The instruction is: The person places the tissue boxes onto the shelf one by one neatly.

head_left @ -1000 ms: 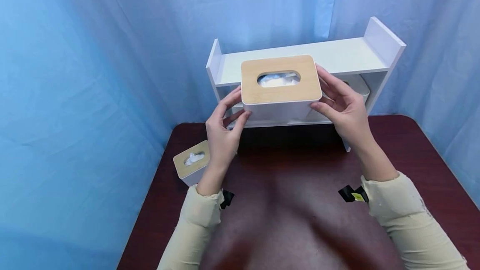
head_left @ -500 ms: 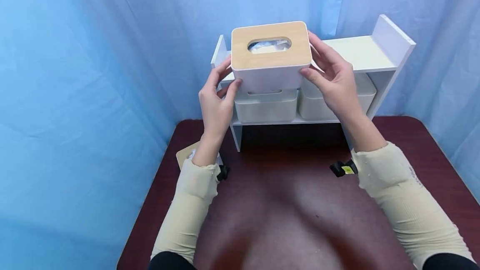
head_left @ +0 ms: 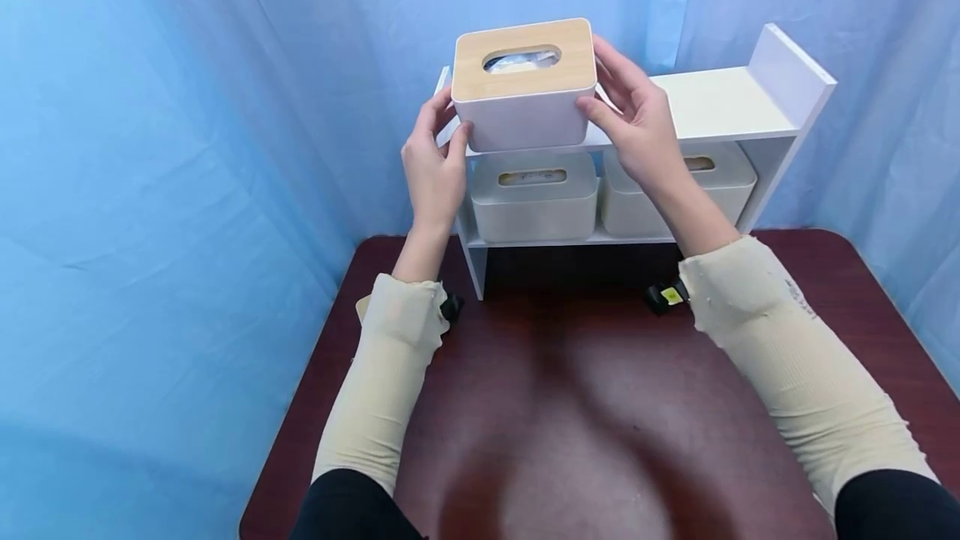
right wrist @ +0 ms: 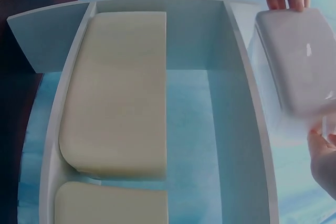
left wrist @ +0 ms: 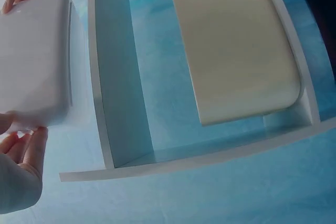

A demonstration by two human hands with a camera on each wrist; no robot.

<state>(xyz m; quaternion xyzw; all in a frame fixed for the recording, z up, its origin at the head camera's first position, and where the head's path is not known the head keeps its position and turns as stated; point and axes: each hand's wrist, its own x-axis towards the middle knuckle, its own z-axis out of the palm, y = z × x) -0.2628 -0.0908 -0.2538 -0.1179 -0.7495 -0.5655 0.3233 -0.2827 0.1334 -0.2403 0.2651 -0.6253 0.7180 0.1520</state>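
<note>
Both hands hold a white tissue box (head_left: pixel 528 121) with a wood-look lid, tissue showing in its oval slot. My left hand (head_left: pixel 437 173) grips its left end, thumb at the front; my right hand (head_left: pixel 637 127) grips the right end the same way. The box is upright at the left part of the top board of a white shelf (head_left: pixel 723 107). Whether its base touches the board, I cannot tell. In the left wrist view the tissue box (left wrist: pixel 31 61) is between the fingers of both hands, and likewise the tissue box (right wrist: pixel 299 66) in the right wrist view.
Two pale lidded boxes with slots, a left one (head_left: pixel 534 219) and a right one (head_left: pixel 636 208), stand side by side on the lower shelf. Another wood-lidded box (head_left: pixel 362 307) on the dark red table (head_left: pixel 555 407) is mostly hidden behind my left sleeve. Blue curtains surround the table.
Both hands have carried the tissue box up, away from me and slightly left, from before the shelf to its top board. The lower boxes have come into fuller view.
</note>
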